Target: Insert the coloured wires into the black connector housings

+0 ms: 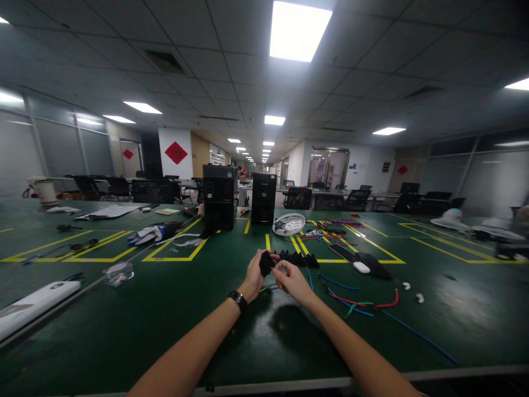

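My left hand [255,274], with a black watch on its wrist, is closed around a small black part [266,263] held above the green table [165,325]. My right hand [291,279] meets it from the right, its fingers pinched at the part's edge; what they pinch is too small to make out. A row of similar black parts [296,258] lies on the table just behind both hands. Loose red, blue and green wires [357,300] lie to the right of my right hand.
Two black boxes [220,197] [263,197] stand at the table's middle back, a white fan grille [289,224] beside them. A white mouse [361,267] and dark pad lie right. A white device [35,303] and clear box [118,273] sit left. Office chairs line the background.
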Action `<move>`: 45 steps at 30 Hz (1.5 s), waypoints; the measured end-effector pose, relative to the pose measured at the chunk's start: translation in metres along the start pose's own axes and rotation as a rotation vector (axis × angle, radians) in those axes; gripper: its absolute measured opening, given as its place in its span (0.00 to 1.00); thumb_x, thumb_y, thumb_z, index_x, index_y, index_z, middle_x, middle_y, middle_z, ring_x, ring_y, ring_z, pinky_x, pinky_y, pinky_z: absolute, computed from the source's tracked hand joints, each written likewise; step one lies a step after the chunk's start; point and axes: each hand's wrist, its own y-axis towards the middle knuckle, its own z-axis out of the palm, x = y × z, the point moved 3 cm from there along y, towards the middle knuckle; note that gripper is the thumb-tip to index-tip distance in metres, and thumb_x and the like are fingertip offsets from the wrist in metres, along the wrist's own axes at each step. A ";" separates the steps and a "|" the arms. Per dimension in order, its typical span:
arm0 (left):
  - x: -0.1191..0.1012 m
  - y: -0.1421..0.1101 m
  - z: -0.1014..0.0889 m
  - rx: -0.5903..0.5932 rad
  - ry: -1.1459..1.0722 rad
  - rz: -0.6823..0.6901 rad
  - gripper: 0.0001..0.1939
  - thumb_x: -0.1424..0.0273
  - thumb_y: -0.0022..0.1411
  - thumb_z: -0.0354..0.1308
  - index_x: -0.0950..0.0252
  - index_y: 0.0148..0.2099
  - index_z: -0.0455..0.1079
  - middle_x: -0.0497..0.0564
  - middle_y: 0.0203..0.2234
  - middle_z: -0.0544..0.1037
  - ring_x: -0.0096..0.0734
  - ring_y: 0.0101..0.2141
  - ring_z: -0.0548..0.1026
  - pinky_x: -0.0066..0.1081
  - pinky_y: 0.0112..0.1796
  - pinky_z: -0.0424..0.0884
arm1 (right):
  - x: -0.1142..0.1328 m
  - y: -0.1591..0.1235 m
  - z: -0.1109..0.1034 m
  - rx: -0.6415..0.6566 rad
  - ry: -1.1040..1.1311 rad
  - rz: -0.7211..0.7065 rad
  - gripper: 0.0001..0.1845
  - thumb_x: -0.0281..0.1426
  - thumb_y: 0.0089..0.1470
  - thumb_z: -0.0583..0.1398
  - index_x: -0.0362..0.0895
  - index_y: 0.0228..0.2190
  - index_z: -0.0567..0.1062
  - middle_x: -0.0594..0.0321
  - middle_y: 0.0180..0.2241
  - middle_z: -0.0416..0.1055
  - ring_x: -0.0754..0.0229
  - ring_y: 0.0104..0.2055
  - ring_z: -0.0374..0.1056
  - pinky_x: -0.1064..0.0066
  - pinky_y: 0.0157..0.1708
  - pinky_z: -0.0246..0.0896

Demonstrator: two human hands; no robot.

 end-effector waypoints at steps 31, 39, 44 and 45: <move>-0.013 -0.015 0.018 0.234 0.198 0.212 0.15 0.59 0.62 0.53 0.65 0.42 0.69 0.55 0.36 0.77 0.35 0.39 0.75 0.33 0.44 0.67 | -0.015 0.002 -0.002 -0.035 -0.013 0.217 0.16 0.44 0.48 0.60 0.46 0.28 0.61 0.77 0.11 0.56 0.72 0.10 0.43 0.78 0.11 0.34; 0.004 -0.008 0.011 0.045 0.328 0.147 0.25 0.52 0.62 0.47 0.69 0.41 0.70 0.56 0.32 0.78 0.34 0.33 0.76 0.32 0.38 0.69 | -0.022 0.005 0.001 -0.014 -0.074 0.204 0.10 0.36 0.53 0.56 0.43 0.25 0.66 0.76 0.11 0.55 0.71 0.11 0.46 0.77 0.14 0.38; -0.010 -0.002 0.002 -0.028 0.778 0.285 0.27 0.52 0.63 0.42 0.67 0.30 0.71 0.53 0.22 0.76 0.33 0.24 0.73 0.30 0.29 0.66 | -0.013 0.003 0.010 0.104 -0.076 0.216 0.16 0.36 0.54 0.56 0.41 0.19 0.69 0.72 0.11 0.58 0.72 0.12 0.48 0.77 0.14 0.39; -0.015 -0.001 0.001 -0.034 0.838 0.325 0.27 0.53 0.64 0.40 0.67 0.28 0.70 0.52 0.21 0.76 0.33 0.23 0.73 0.30 0.29 0.66 | -0.010 0.002 0.012 0.124 -0.061 0.216 0.16 0.37 0.55 0.55 0.41 0.21 0.69 0.73 0.11 0.57 0.72 0.11 0.46 0.77 0.13 0.38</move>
